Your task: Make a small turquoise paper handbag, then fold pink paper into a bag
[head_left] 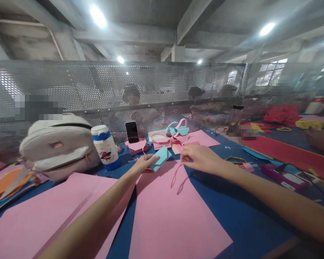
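My left hand (146, 162) grips a folded light-blue paper piece (162, 158) above the far end of a large pink paper sheet (175, 216). To its right, my right hand (198, 157) is closed in a pinch, with a thin pink paper strip (174, 179) hanging in a loop from its fingertips. The strip's shadow falls on the sheet below. Just beyond my hands lie a small pink folded paper bag (137, 146), more folded pink paper pieces (179, 138) and a light-blue paper bag with a pink handle (181, 130).
A second pink sheet (56, 212) covers the left side of the blue table (232, 216). Behind it stand a pale backpack (59, 144), a bottle (105, 147) and a phone (132, 132). A purple glue gun (284, 176) and red paper (297, 151) lie to the right. A perforated metal screen (156, 79) closes off the back.
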`<state>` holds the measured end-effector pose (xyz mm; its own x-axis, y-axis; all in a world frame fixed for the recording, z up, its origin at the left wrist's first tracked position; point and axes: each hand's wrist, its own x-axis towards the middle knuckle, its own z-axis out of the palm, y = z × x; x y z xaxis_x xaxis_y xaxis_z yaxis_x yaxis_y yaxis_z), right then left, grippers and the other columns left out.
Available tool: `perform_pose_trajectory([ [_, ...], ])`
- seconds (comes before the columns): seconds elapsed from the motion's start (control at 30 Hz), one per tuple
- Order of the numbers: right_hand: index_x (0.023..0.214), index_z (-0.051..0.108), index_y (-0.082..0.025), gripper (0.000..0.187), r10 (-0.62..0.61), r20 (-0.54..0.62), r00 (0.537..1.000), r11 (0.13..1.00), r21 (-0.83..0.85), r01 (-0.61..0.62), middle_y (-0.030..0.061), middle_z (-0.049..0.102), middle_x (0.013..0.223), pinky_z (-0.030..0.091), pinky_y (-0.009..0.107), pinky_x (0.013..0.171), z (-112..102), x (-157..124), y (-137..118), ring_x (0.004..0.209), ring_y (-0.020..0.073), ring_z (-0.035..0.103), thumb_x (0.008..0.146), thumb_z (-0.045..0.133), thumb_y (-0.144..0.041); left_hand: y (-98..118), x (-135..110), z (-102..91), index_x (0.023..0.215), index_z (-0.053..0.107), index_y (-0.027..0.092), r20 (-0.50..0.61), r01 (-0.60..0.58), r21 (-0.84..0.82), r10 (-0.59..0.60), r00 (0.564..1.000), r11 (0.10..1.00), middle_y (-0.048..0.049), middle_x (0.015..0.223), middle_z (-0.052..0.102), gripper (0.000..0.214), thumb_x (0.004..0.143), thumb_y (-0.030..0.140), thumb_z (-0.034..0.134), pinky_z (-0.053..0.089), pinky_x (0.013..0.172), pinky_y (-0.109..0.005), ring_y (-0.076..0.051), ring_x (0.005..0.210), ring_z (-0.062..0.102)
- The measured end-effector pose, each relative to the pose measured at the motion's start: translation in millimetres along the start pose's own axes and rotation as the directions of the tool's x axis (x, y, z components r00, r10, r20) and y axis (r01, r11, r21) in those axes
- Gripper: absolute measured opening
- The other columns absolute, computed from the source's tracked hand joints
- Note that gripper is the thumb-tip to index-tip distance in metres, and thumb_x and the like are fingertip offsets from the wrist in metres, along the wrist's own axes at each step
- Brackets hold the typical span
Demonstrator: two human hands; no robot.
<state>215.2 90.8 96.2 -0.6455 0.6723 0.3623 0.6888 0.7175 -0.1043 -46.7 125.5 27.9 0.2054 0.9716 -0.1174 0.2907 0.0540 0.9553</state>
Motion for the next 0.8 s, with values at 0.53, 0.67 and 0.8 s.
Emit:
perform_pose_trajectory([
  [0.53, 0.077, 0.066, -0.019, 0.005, 0.083, 0.075, 0.994, 0.994, 0.065, -0.088, -0.0001, 0.067, 0.083, 0.029, 0.023, 0.058, -8.4, 26.3, -4.4, 0.07, 0.0124, 0.055, 0.079, 0.063, -0.017, -12.9, -28.7, 2.5, 0.118, 0.063, 0.013, 0.263, 0.234, -0.665, -0.071, 0.962, 0.709, -0.0113, 0.1, 0.073, 0.038, 0.095, 0.042, 0.055, 0.057, 0.076, -0.035, -0.025, 0.095, 0.069],
  [0.67, 0.074, 0.067, -0.019, 0.005, 0.083, 0.073, 0.994, 0.994, 0.06, -0.088, -0.0004, 0.067, 0.082, 0.03, 0.023, 0.058, -5.6, 33.2, -3.3, 0.072, 0.0125, 0.055, 0.079, 0.065, -0.019, -18.3, -26.8, 0.4, 0.118, 0.064, 0.013, 0.3, 0.254, -0.683, -0.054, 0.952, 0.685, -0.0124, 0.103, 0.073, 0.042, 0.094, 0.047, 0.056, 0.056, 0.079, -0.036, -0.025, 0.094, 0.069],
  [0.8, 0.075, 0.068, -0.019, 0.004, 0.067, 0.077, 0.995, 0.995, 0.063, -0.072, 0.0001, 0.067, 0.082, 0.031, 0.023, 0.06, -0.8, 36.6, -3.7, 0.075, 0.0136, 0.057, 0.079, 0.065, -0.018, -25.1, -23.1, -2.0, 0.112, 0.066, 0.014, 0.327, 0.259, -0.686, -0.031, 0.945, 0.68, -0.0123, 0.097, 0.073, 0.047, 0.089, 0.054, 0.06, 0.053, 0.087, -0.042, -0.025, 0.09, 0.069],
])
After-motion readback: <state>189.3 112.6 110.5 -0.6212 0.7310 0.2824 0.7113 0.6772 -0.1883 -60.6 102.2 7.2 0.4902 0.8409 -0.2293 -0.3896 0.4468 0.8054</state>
